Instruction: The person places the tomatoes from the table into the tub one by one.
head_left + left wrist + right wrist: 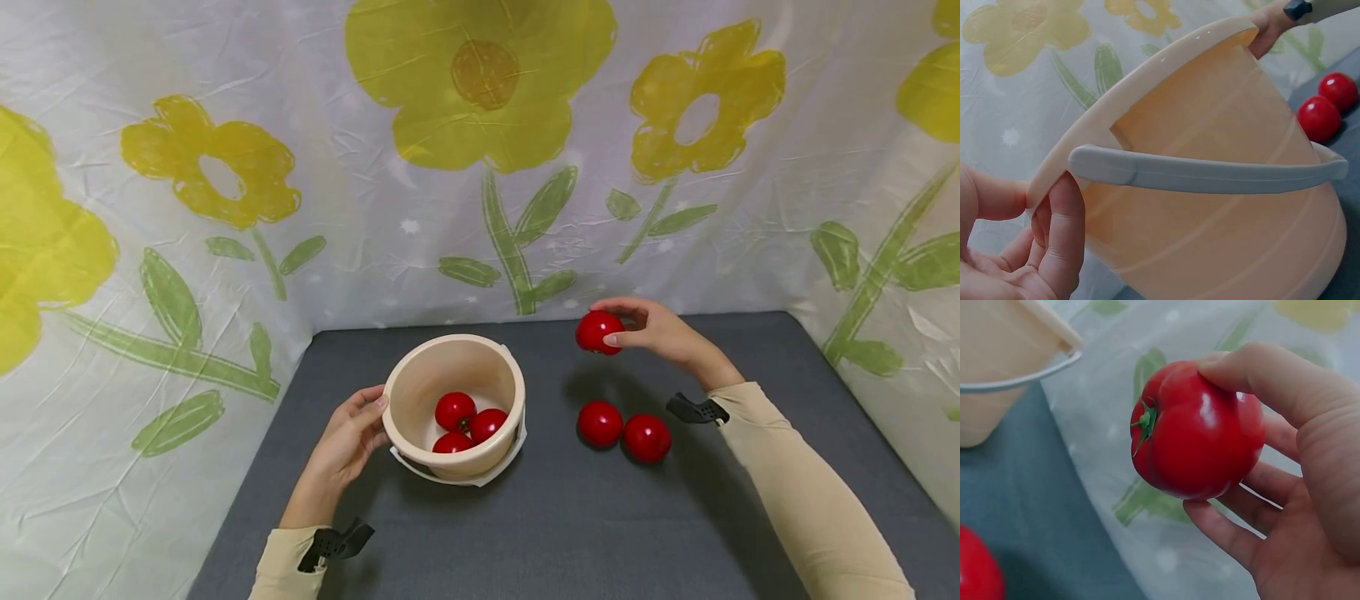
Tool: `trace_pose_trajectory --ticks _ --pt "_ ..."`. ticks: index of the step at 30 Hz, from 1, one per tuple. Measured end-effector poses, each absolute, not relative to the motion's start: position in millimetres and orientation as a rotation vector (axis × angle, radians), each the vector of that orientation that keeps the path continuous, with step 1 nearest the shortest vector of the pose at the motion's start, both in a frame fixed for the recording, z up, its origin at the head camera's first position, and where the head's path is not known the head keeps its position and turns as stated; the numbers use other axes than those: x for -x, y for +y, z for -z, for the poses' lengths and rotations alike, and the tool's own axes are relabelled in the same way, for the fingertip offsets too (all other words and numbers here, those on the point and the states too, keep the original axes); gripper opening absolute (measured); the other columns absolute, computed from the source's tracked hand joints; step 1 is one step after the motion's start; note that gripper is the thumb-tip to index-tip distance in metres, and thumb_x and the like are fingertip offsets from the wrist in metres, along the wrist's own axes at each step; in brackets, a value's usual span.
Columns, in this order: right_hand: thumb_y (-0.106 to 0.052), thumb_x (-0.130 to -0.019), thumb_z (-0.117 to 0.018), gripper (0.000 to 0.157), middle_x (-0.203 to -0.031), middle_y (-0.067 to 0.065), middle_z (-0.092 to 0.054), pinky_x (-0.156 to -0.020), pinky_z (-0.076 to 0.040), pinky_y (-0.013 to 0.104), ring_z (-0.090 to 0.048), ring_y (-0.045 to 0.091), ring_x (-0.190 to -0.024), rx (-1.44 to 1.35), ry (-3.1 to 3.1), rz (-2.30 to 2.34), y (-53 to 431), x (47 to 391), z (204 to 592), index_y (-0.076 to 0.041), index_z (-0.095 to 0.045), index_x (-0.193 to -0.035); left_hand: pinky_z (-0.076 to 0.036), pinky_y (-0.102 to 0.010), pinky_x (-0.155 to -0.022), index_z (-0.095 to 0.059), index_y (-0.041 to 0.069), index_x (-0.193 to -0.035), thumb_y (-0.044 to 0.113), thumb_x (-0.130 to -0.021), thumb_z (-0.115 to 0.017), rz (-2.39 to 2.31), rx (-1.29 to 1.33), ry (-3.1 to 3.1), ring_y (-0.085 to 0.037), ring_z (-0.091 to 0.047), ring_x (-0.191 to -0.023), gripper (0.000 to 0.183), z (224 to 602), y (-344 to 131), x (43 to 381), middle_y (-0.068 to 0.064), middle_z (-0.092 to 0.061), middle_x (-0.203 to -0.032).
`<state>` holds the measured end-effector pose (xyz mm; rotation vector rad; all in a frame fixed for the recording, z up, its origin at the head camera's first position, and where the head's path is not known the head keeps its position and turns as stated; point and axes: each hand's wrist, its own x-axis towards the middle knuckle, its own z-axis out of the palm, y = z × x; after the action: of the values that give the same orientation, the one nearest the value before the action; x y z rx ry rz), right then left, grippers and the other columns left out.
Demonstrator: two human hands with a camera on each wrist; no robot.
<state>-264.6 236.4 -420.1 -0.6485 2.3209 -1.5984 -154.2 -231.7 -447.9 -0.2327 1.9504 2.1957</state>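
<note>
My left hand point(350, 442) pinches the rim of a cream bucket point(455, 354) between thumb and fingers. In the left wrist view the bucket point(1210, 231) looks tilted, its pale grey handle point(1210, 175) hanging down across the side. Three red tomatoes point(455, 412) lie inside at the bottom. To the right of the bucket, my right hand point(651, 332) holds another tomato point(596, 332) above the table; the right wrist view shows this tomato point(1194, 437) with its green stem, gripped by thumb and fingertips.
Two more tomatoes, a left one point(600, 424) and a right one point(647, 438), sit side by side on the dark grey table point(570, 533), below the raised right hand. A white curtain point(360, 208) printed with yellow flowers hangs behind and along both sides.
</note>
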Motion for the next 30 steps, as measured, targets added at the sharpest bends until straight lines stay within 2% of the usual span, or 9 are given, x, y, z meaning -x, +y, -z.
trace_pose_trajectory --ticks 4,8,16,30 --pt "-0.016 -0.092 -0.068 0.051 -0.141 0.01 -0.053 -0.083 -0.057 0.028 -0.056 0.011 -0.116 0.661 2.342 1.565 226.7 268.5 411.0 -0.01 -0.052 -0.14 -0.057 -0.02 -0.064 -0.035 -0.003 -0.136 0.011 -0.102 -0.051 -2.194 0.222 1.951 -0.008 -0.063 -0.083 0.04 447.7 -232.2 154.5 0.001 -0.061 -0.106" --pt "-0.016 -0.091 -0.069 0.051 -0.142 0.013 -0.052 -0.086 -0.057 0.03 -0.054 0.015 -0.119 0.693 2.319 1.53 213.6 271.6 403.3 -0.011 -0.053 -0.139 -0.056 -0.02 -0.063 -0.035 -0.003 -0.136 0.01 -0.102 -0.051 -2.197 0.21 1.949 -0.008 -0.063 -0.082 0.04 447.6 -232.2 154.3 0.001 -0.061 -0.106" --pt "-0.014 -0.087 -0.072 0.049 -0.135 0.012 -0.056 -0.089 -0.056 0.033 -0.053 0.027 -0.121 0.791 2.257 1.497 182.3 276.4 382.9 -0.011 -0.054 -0.133 -0.056 -0.021 -0.063 -0.034 -0.003 -0.136 0.009 -0.102 -0.05 -2.213 0.215 1.928 -0.007 -0.064 -0.084 0.039 446.9 -231.0 153.4 0.0 -0.061 -0.107" --pt "-0.011 -0.086 -0.073 0.052 -0.136 0.011 -0.059 -0.088 -0.059 0.036 -0.06 0.025 -0.114 1.019 2.071 1.373 123.6 282.2 362.2 -0.011 -0.058 -0.136 -0.056 -0.021 -0.062 -0.037 -0.002 -0.134 0.007 -0.102 -0.049 -2.228 0.237 1.911 -0.008 -0.064 -0.082 0.035 446.3 -230.4 152.9 0.001 -0.061 -0.104"
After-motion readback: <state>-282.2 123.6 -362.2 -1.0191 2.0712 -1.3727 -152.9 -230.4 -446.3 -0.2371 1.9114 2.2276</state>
